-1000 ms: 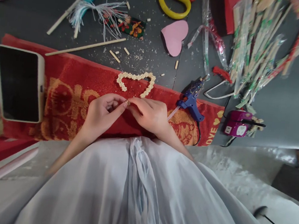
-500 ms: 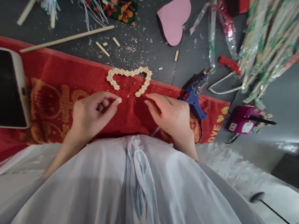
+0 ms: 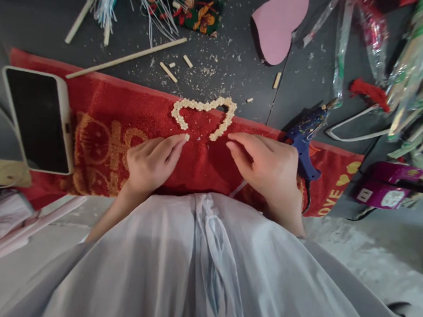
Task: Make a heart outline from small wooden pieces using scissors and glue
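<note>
**Heart outline of wooden beads, lower point not yet closed**

The left hand (image 3: 154, 160) pinches a small pale wooden bead (image 3: 186, 136) between thumb and forefinger, holding it just below the left arm of the heart-shaped outline of cream wooden beads (image 3: 204, 108). The right hand (image 3: 269, 167) rests beside it, fingers loosely extended and holding nothing, close to the outline's right arm. The two lobes and upper sides of the heart look complete; the judgement is that the lower part, where both arms should meet in a point, is left to fill. The outline lies on a red towel with an orange pattern (image 3: 102, 117) spread over a dark grey worktop (image 3: 42, 4) strewn with wood shavings. A blue hot glue gun (image 3: 304, 138) sits just right of the right hand, a white-edged phone (image 3: 38, 117) lies on the towel's left end, and a pink foam heart (image 3: 280, 22) sits further back
</note>
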`<act>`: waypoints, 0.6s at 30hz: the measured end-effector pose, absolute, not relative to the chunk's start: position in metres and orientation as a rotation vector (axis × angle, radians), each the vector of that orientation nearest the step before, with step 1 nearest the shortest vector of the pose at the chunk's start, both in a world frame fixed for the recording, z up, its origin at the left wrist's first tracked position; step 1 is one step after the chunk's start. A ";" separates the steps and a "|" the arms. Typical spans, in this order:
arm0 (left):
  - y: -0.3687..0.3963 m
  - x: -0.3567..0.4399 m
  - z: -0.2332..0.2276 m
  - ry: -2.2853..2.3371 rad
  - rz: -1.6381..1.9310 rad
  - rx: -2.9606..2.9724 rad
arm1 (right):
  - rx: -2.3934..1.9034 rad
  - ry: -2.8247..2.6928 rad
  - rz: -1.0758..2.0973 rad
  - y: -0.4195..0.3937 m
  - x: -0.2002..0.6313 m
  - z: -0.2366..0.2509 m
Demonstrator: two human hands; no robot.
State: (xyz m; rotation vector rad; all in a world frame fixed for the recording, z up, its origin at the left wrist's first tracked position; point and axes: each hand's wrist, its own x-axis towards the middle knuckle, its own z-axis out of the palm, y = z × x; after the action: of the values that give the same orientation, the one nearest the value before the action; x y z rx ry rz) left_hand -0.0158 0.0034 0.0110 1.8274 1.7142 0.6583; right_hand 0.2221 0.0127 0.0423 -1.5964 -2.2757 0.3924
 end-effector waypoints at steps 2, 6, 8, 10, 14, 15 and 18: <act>0.004 -0.017 0.010 1.704 0.640 1.869 | -1.617 -2.277 0.414 0.015 0.224 0.043; 0.004 -0.016 0.009 1.719 0.603 1.806 | -1.664 -2.265 0.450 0.018 0.224 0.044; 0.004 -0.015 0.009 1.720 0.604 1.776 | -1.664 -2.257 0.468 0.020 0.223 0.044; 0.004 -0.013 0.008 1.724 0.603 1.766 | -1.650 -2.254 0.499 0.022 0.221 0.044; 0.004 -0.010 0.006 1.738 0.603 1.748 | -1.619 -2.232 0.503 0.025 0.218 0.043; 0.004 -0.009 0.006 1.737 0.607 1.743 | -1.614 -2.222 0.497 0.025 0.217 0.042; 0.005 -0.009 0.005 1.734 0.608 1.791 | -1.619 -2.196 0.513 0.024 0.218 0.039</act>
State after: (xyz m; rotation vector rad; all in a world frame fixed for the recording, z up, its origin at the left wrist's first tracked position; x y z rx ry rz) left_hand -0.0087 0.0049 0.0053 1.7909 1.7335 0.6079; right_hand 0.2185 0.0242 0.0386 -1.6189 -2.1956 0.5132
